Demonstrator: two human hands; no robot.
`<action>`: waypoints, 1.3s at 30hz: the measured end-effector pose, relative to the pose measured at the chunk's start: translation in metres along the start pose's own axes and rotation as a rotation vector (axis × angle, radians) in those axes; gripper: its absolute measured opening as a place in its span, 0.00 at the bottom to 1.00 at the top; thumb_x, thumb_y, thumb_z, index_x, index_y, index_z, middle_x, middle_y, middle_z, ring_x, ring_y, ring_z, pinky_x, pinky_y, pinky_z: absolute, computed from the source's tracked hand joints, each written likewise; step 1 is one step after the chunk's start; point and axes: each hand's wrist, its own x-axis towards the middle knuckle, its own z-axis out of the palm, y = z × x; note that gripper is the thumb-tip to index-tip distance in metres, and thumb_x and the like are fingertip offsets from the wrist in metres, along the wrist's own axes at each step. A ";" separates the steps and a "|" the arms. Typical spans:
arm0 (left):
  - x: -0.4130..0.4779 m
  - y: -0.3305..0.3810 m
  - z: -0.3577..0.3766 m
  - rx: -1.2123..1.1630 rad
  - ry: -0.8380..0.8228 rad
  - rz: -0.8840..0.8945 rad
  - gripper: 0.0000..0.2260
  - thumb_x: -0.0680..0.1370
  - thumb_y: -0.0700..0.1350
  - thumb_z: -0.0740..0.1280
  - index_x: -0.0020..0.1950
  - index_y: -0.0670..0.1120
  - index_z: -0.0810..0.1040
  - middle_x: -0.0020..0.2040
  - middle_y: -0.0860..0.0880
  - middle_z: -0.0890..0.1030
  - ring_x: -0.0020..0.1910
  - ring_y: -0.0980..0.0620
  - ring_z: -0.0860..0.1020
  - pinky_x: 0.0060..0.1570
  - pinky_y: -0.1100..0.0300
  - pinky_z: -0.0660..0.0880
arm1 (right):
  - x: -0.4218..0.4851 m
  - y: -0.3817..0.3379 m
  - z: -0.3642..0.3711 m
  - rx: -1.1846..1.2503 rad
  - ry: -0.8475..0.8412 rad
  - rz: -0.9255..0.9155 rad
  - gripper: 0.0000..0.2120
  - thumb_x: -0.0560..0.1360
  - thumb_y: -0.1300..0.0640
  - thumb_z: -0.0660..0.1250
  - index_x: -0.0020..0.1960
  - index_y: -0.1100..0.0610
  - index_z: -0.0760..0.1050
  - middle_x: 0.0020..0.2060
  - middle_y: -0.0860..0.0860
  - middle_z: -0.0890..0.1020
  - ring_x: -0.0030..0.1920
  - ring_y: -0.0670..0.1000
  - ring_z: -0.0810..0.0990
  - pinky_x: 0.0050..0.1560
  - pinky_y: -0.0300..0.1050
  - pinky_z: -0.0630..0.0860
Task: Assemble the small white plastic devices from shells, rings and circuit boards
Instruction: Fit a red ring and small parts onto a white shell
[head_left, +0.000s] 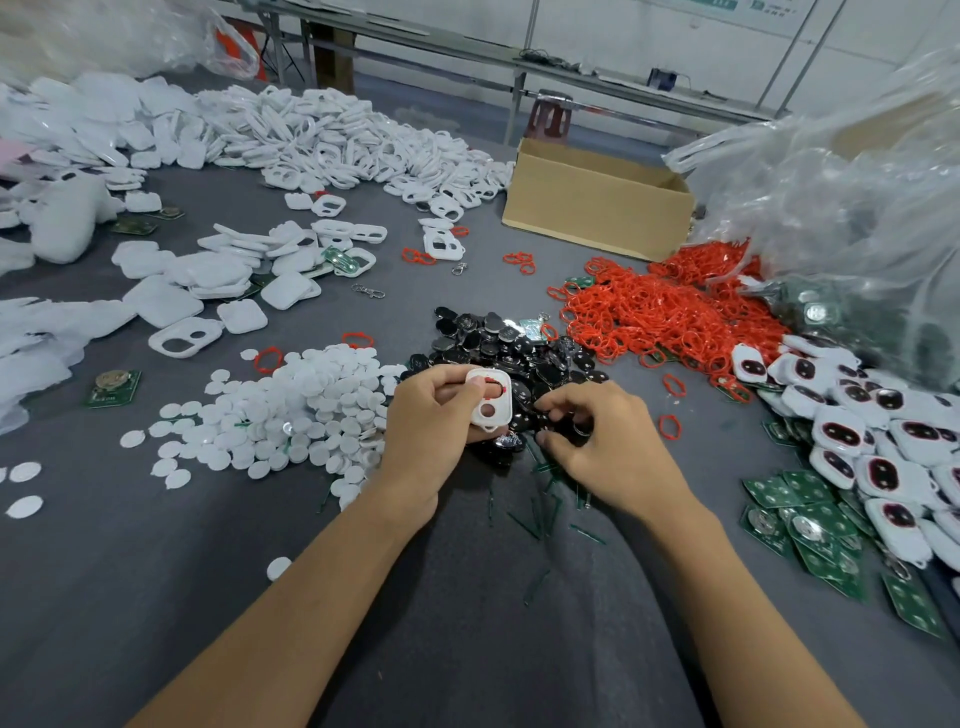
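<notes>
My left hand (431, 426) grips a white plastic shell (489, 399) with two openings; a red ring shows inside its upper opening. My right hand (597, 436) rests just to the right on the pile of black parts (498, 338), its fingertips curled round a small black piece (574, 423). Red rings (670, 312) lie heaped to the upper right. Green circuit boards (810, 525) are stacked at the right, beside a heap of assembled white devices (872, 431). White round discs (296, 410) are piled to the left of my left hand.
Loose white shells (332, 140) cover the far left of the grey table. A cardboard box (597, 202) stands at the back, with clear plastic bags (841, 197) to its right. A single circuit board (111, 387) lies at the left. Thin green offcuts (540, 514) are scattered between my forearms.
</notes>
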 end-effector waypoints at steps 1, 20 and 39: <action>0.000 0.000 0.000 0.004 -0.006 -0.001 0.08 0.78 0.36 0.66 0.44 0.48 0.81 0.40 0.48 0.86 0.41 0.51 0.83 0.41 0.54 0.83 | 0.000 0.001 0.000 -0.007 0.029 -0.006 0.10 0.70 0.60 0.72 0.50 0.51 0.82 0.40 0.44 0.82 0.45 0.48 0.76 0.48 0.43 0.73; -0.010 0.001 0.007 0.028 -0.288 -0.047 0.08 0.79 0.34 0.66 0.52 0.45 0.81 0.37 0.49 0.82 0.36 0.58 0.77 0.36 0.56 0.81 | -0.001 -0.015 -0.002 0.181 0.212 -0.281 0.09 0.73 0.72 0.65 0.46 0.60 0.77 0.40 0.51 0.79 0.41 0.47 0.75 0.42 0.40 0.72; -0.011 0.001 0.006 -0.045 -0.290 -0.070 0.11 0.78 0.30 0.64 0.52 0.42 0.82 0.43 0.43 0.85 0.40 0.53 0.83 0.39 0.59 0.82 | -0.004 -0.022 0.007 0.164 0.286 -0.272 0.09 0.70 0.70 0.68 0.45 0.58 0.76 0.42 0.47 0.75 0.41 0.44 0.73 0.41 0.40 0.72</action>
